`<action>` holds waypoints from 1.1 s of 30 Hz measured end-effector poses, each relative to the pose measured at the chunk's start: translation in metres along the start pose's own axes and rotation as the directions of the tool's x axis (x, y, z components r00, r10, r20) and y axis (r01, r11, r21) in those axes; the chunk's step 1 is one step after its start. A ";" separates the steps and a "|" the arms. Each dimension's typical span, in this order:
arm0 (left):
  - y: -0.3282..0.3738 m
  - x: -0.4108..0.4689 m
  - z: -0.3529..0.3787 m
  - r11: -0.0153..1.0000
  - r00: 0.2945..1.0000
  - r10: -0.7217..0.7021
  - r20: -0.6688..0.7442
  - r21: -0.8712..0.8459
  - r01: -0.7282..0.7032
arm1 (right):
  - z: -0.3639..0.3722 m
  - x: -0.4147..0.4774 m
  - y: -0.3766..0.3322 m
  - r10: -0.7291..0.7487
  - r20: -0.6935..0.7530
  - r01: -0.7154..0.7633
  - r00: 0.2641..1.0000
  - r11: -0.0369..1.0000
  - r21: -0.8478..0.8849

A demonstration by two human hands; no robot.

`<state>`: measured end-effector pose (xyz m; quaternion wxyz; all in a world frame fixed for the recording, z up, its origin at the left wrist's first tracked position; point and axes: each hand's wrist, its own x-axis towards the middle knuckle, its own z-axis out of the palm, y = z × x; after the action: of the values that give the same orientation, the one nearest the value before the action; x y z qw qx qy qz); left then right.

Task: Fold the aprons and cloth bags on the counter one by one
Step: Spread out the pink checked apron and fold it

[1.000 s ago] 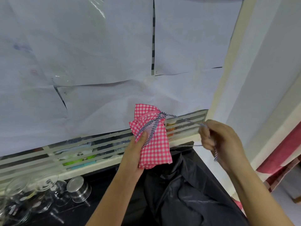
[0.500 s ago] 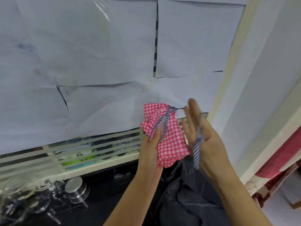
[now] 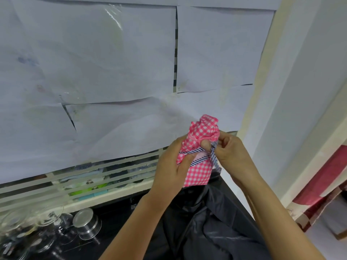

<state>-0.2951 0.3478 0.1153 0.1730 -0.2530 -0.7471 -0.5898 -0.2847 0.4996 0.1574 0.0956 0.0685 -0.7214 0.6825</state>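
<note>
Right hand (image 3: 232, 154) now pinches striped tie (image 3: 199, 160) at gingham bundle (image 3: 199, 173) (splayed before) | left hand (image 3: 170, 166) grips bundle, axis upright | tie end on bundle's right, right hand nearer

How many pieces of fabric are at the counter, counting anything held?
2. The pink checked bundle is held in the left hand, the right hand pinching its striped tie, above the counter; the black cloth lies crumpled on it below. Others could be hidden underneath.
</note>
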 end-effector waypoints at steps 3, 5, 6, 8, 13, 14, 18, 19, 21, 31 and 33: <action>0.002 -0.002 -0.009 0.999 0.991 -0.044 0.130 0.007 0.043 | 0.004 -0.006 0.000 0.023 -0.037 -0.023 0.999 1.000 0.016; 0.003 -0.002 -0.015 0.997 0.979 -0.076 0.187 0.011 0.076 | 0.005 -0.010 0.002 0.016 -0.029 -0.016 0.999 1.000 -0.009; 0.003 -0.002 -0.019 0.995 0.972 -0.102 0.214 0.011 0.102 | 0.006 -0.013 0.003 0.012 -0.016 -0.012 1.000 0.999 -0.030; 0.003 -0.002 -0.023 0.989 0.948 -0.146 0.284 0.006 0.150 | 0.009 -0.018 0.006 0.005 0.017 -0.004 1.000 0.999 -0.043; 0.003 -0.021 -0.010 0.951 0.908 -0.259 0.331 -0.075 0.299 | 0.014 -0.016 -0.004 0.081 0.117 -0.052 0.990 0.971 -0.233; 0.001 -0.025 -0.006 0.948 0.923 -0.260 0.283 -0.109 0.300 | 0.014 -0.014 -0.006 0.105 0.136 -0.068 0.985 0.965 -0.252; -0.007 -0.028 0.004 0.938 0.958 -0.288 0.017 -0.197 0.285 | 0.013 -0.009 -0.007 0.065 0.082 -0.032 0.995 0.934 -0.357; -0.006 -0.027 0.005 0.932 0.953 -0.300 -0.043 -0.226 0.283 | 0.014 -0.009 -0.007 0.031 0.044 -0.014 0.999 0.934 -0.356; -0.005 -0.023 0.007 0.920 0.943 -0.319 -0.099 -0.272 0.283 | 0.016 -0.010 -0.006 -0.080 -0.049 0.059 0.996 0.941 -0.332; 0.007 -0.012 0.017 0.750 0.872 -0.472 -0.132 -0.581 0.318 | 0.030 -0.014 -0.001 -0.349 -0.086 0.216 0.933 0.734 -0.644; 0.006 -0.014 0.017 0.814 0.898 -0.401 -0.180 -0.520 0.259 | 0.025 -0.012 -0.005 -0.134 -0.075 0.070 0.988 0.827 -0.558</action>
<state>-0.2798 0.3630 0.1084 0.1025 -0.0669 -0.5763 -0.8080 -0.2732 0.4736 0.1584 0.1873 0.0384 -0.8768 0.4412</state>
